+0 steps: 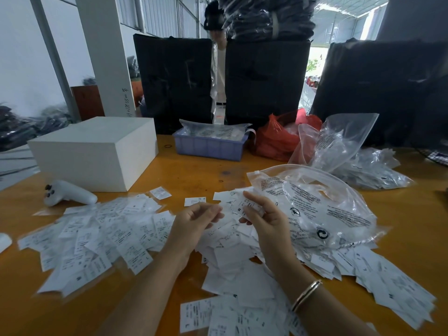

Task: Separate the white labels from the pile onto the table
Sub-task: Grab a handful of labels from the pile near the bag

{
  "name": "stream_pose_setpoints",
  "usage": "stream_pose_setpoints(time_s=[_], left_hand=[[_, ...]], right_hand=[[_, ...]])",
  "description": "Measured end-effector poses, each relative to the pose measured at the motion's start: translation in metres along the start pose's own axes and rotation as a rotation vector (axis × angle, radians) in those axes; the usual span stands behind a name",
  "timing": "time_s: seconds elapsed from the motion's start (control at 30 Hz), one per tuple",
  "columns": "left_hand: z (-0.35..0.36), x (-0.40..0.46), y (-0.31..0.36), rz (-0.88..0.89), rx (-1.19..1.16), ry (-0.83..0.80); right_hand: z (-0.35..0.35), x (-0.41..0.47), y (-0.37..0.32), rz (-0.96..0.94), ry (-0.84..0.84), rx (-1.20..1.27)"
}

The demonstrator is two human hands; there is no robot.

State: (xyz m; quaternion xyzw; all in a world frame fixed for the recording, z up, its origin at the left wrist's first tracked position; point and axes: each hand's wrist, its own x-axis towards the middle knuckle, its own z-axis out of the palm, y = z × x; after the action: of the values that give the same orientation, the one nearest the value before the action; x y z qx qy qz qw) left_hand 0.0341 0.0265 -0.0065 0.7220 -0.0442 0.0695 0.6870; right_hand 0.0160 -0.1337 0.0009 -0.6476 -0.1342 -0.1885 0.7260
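Observation:
A large pile of white printed labels [232, 258] lies in the middle of the orange table [194, 170], running out to the right and toward me. A second spread of labels [97, 234] covers the table on the left. My right hand [264, 219] pinches a small bunch of labels [244, 204] above the pile, thumb on top. My left hand [196, 221] hovers just left of it with fingers curled; whether it holds a label I cannot tell.
A clear printed plastic bag [315, 209] lies right of my hands on the pile. A white box [97, 151] and white controller [68, 192] sit at left. A purple tray [208, 144], red bag [278, 137], more clear bags [351, 151] and black bundles [264, 81] stand behind.

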Motion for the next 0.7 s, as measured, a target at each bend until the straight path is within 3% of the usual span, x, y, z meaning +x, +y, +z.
stream_pose_setpoints(time_s=[0.23, 0.7], left_hand=[[-0.0010, -0.0002, -0.0002, 0.002, -0.007, -0.041], [-0.0007, -0.0018, 0.0007, 0.017, -0.022, -0.053]], right_hand=[[0.0001, 0.0008, 0.0018, 0.007, -0.030, 0.014], [0.0004, -0.0012, 0.0056, 0.040, -0.197, -0.191]])
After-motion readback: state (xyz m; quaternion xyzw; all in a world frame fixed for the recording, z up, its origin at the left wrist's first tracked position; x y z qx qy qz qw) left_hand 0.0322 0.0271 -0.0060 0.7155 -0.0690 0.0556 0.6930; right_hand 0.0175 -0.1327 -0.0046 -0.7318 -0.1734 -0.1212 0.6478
